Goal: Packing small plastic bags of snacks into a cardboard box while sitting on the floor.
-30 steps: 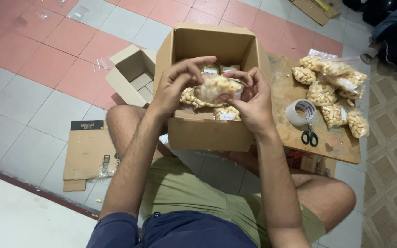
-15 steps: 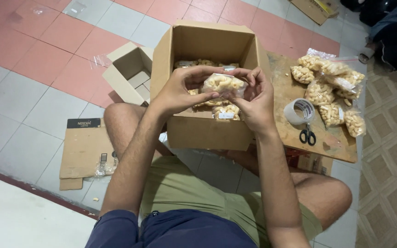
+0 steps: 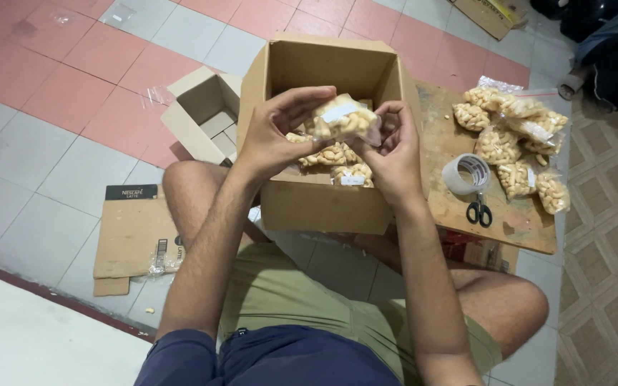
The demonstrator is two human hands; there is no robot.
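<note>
In the head view, both hands are holding one small clear bag (image 3: 341, 120) of pale nuts just above the open mouth of the big box (image 3: 323, 68), which is sitting on the floor between the person's knees. The left hand (image 3: 273, 132) is curling around the bag's left end, thumb over the top and fingers partly closed beneath; the right hand (image 3: 393, 146) is pinching the right end between thumb and fingertips, the rest of the hand loosely bent. A white label is showing on the bag's upper face. Under it, more bags (image 3: 334, 161) are lying in the box, a couple deep as far as I can tell. To the right, a wooden board (image 3: 516, 221) is carrying a pile of like bags (image 3: 513, 136), a tape roll (image 3: 466, 174) and black scissors (image 3: 478, 212) just near of the roll. A smaller open box (image 3: 205, 118) is standing to the left, with flattened cardboard (image 3: 130, 236) nearer on the tiles. The bag is looking light and soft, its film slick and its contents shifting, so it is likely sagging if held by one corner; taking it by both ends or cradling it from below seems soundest. The nuts are probably brittle, so squeezing hard would be unwise, and the thin plastic could be tearing at the seal.
</note>
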